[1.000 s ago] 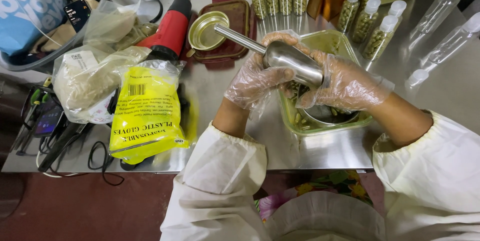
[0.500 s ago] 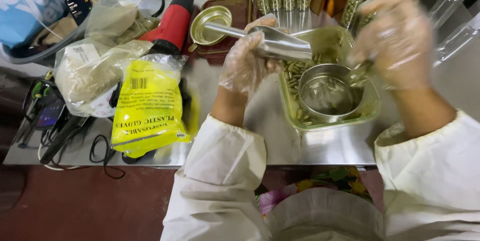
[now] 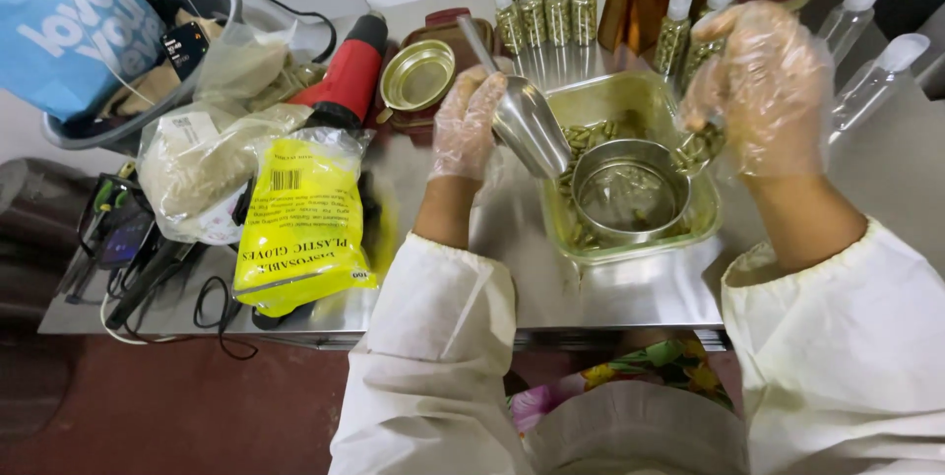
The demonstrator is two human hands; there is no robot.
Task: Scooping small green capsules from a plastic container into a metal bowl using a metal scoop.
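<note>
Capsule filling is under way, judged from the layout around the clear tub [image 3: 704, 229] at the bench centre. Left hand [image 3: 465, 126], gloved, is closed around the handle of a metal scoop [image 3: 527, 126], which hangs tilted over the left rim of the tub. Right hand [image 3: 763, 91], gloved, is raised above the right rim of the tub with fingers curled together; whether it pinches loose capsules or a bottle cannot be told.

Status of work:
- Round metal bowl [image 3: 630, 194] stands inside the tub with only a few capsules on its floor.
- Green capsules [image 3: 589, 132] lie loose in the tub, behind and around the bowl.
- Filled bottles [image 3: 544, 7] with white caps stand in a row behind the tub; these appear complete.
- Empty clear bottles [image 3: 871, 81] lie to the right of the tub, apparently not yet filled.

Remaining stock in the tub looks low.
</note>
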